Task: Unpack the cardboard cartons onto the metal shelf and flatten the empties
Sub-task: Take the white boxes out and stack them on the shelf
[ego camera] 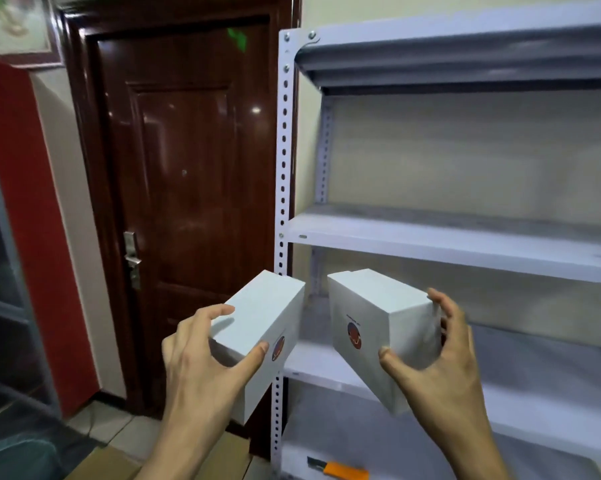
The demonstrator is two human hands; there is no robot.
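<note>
Two white boxes in the air before the shelf (465, 244): left hand (202, 355) grips left box (257, 317), right hand (441, 358) grips right box (378, 323). Slide both flat onto a tier, side by side.

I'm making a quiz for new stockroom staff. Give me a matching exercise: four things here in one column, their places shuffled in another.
1. orange-handled utility knife
2. silver metal door handle
3. brown cardboard carton
4. white red-logo cardboard box before the shelf boards

A. gripped by the right hand
B. on the dark red wooden door
C. on the lowest visible board of the white metal shelf
D. at floor level, before the door

Pairs: 1-C, 2-B, 3-D, 4-A
</note>
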